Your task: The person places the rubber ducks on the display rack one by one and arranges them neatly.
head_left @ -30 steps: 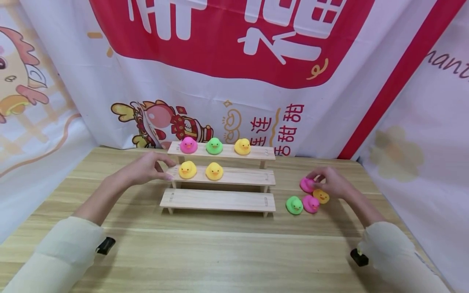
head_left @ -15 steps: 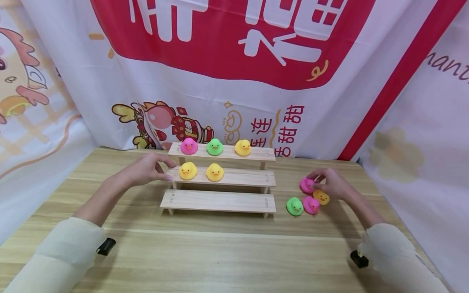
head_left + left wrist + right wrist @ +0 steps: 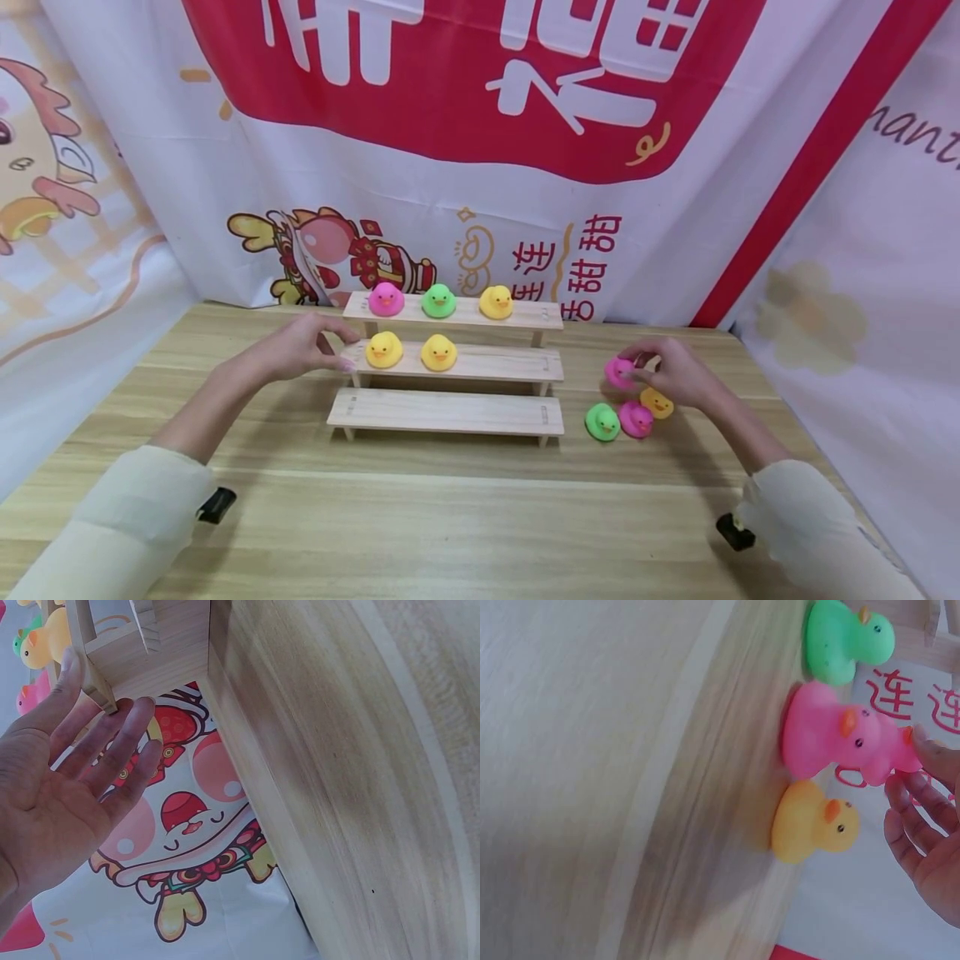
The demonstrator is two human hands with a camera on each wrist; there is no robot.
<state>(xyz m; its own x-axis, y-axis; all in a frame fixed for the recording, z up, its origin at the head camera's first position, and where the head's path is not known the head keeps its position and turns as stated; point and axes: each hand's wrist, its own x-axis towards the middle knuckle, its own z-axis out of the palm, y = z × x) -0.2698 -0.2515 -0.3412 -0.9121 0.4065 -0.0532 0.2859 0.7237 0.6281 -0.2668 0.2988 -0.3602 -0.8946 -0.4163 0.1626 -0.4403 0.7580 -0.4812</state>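
My right hand [image 3: 671, 372] pinches a pink rubber duck [image 3: 617, 373] by thumb and fingers, just above the table at the right. In the right wrist view, a second pink duck [image 3: 814, 731] partly hides the held one. Close under that hand sit a green duck [image 3: 602, 422] and an orange-yellow duck [image 3: 657, 403]. My left hand [image 3: 296, 348] holds the left end of the three-tier wooden stand [image 3: 510, 363] at its middle step. In the left wrist view, the thumb [image 3: 69, 667] lies on the step beside a yellow duck [image 3: 49, 641], with the fingers beyond the edge.
On the top step stand a pink duck [image 3: 386, 299], a green duck [image 3: 438, 301] and a yellow duck [image 3: 496, 302]. Two yellow ducks are on the middle step, including one [image 3: 438, 353] near its centre. A printed cloth [image 3: 450, 125] hangs behind the wooden table [image 3: 450, 525].
My right hand has lifted the pink duck slightly and shifted it to the left, away from the other ducks. The left hand stays at the stand's end.
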